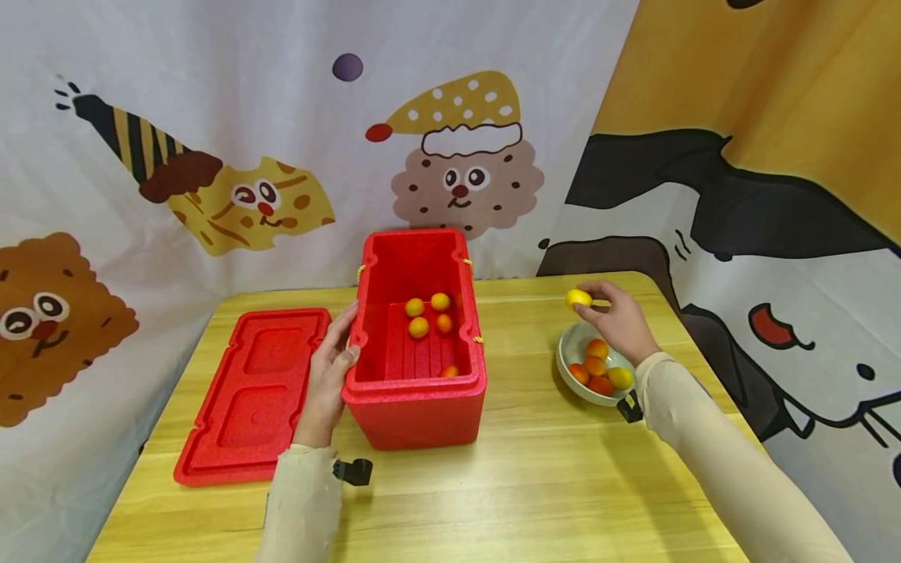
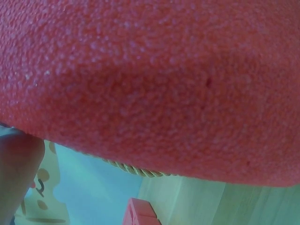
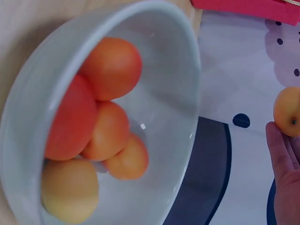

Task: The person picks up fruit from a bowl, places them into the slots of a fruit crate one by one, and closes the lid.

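The right hand (image 1: 621, 319) pinches a yellow fruit (image 1: 579, 298) near the bowl (image 1: 577, 342) on the desk (image 1: 535, 493); leftward lies the open red box (image 1: 418, 422), long axis running away from the person, left rim held by the left hand (image 1: 328, 374).

One foam box (image 1: 418, 426), one lid (image 1: 249, 422) near the table's (image 1: 521, 493) left edge, one bowl (image 1: 579, 342) nearer its right; eleven round fruits (image 1: 418, 328) show: five in the box, five in the bowl, one between fingers (image 1: 607, 292).
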Motion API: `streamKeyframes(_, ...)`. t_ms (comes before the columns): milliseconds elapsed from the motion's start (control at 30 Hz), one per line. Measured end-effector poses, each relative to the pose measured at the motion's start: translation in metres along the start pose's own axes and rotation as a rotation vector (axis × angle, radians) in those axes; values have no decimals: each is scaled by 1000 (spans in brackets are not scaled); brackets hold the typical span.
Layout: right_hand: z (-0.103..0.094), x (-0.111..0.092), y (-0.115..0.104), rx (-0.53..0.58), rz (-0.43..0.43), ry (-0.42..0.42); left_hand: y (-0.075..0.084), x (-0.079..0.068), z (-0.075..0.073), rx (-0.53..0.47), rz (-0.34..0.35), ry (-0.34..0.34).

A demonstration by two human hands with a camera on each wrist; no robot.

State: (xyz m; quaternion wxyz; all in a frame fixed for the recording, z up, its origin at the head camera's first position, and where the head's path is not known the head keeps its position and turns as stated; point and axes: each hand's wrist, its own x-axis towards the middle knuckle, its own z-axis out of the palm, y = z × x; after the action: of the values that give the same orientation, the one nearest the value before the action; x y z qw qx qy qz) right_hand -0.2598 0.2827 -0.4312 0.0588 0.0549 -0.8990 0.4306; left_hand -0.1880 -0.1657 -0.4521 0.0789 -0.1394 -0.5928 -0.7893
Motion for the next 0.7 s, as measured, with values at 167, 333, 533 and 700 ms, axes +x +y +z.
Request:
streamKeyframes(167, 0, 1, -9, 15, 1, 8, 0, 1, 1, 6, 2, -4)
streamKeyframes(333, 3, 5, -17, 41, -16, 28, 1, 0, 1, 4, 0, -7)
streamKeyframes(533, 8, 11, -29, 70, -46, 49, 2, -2, 0, -4, -6, -5)
streamKeyframes(700, 11, 17, -42, 116, -74, 54, 3, -1, 2, -7, -15, -1)
